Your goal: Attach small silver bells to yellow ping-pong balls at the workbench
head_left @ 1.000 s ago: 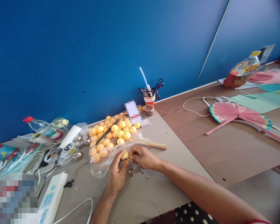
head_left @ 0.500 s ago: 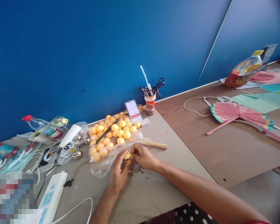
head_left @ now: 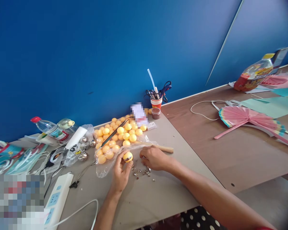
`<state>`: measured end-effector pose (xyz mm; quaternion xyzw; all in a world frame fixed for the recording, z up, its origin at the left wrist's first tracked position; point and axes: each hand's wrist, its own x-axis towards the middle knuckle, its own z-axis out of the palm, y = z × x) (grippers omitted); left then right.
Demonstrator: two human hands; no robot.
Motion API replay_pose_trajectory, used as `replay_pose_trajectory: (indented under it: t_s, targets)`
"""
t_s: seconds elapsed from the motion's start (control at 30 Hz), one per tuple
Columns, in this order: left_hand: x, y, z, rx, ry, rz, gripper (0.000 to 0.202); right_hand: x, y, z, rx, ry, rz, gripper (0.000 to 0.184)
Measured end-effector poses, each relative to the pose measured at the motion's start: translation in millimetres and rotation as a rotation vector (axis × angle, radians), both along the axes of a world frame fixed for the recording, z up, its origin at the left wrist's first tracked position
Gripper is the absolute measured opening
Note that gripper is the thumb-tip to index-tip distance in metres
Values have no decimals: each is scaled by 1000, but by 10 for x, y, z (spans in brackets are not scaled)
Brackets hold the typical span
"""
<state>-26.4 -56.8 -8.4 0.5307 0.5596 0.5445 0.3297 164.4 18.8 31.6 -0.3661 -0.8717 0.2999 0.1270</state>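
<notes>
My left hand [head_left: 121, 174] grips a yellow-orange ping-pong ball [head_left: 128, 156] between thumb and fingers; a dark, shiny patch shows across its front. To the right, my right hand [head_left: 156, 158] is low over the table with its fingers curled downward, apart from the ball. Whatever its fingertips pinch is hidden. Several small shiny metal pieces [head_left: 147, 171] lie scattered just below and left of that hand. Behind both hands, a clear plastic bag [head_left: 103, 169] holds many similar ping-pong balls [head_left: 115, 148].
Long black tweezers [head_left: 110, 135] rest across the balls. Wooden sticks [head_left: 164, 149] lie behind my right hand. A paper cup [head_left: 156, 103] of tools stands by the wall. Leftward are a power strip [head_left: 59, 195], cables and bottles; rightward, a pink paper fan [head_left: 248, 116].
My right hand has left the ball and moved right and down to the metal pieces. My left hand still holds the ball, now more exposed. The view has shifted slightly.
</notes>
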Motion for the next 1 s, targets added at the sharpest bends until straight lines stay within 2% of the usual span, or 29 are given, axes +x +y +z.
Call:
replay_pose_trajectory:
  t_s: [0.07,0.23,0.47,0.67,0.83,1.0]
  targets:
    - [15,-1,16,5,-11,-12,40,-1,-12,15,48,-75,24,14]
    - [39,-1,65,3,-11,2,32,58,38,85,38,-150,-12,22]
    - [46,-6,83,-15,-90,-8,29,120,78,102,15,-310,15,20]
    - [48,-17,95,-30,-94,-16,30,147,75,95,24,-349,87,16]
    - [60,-18,109,-40,-64,-40,28,121,57,143,40,-431,136,21]
    - [71,-24,93,-45,-27,-39,28,65,21,160,75,-416,98,25]
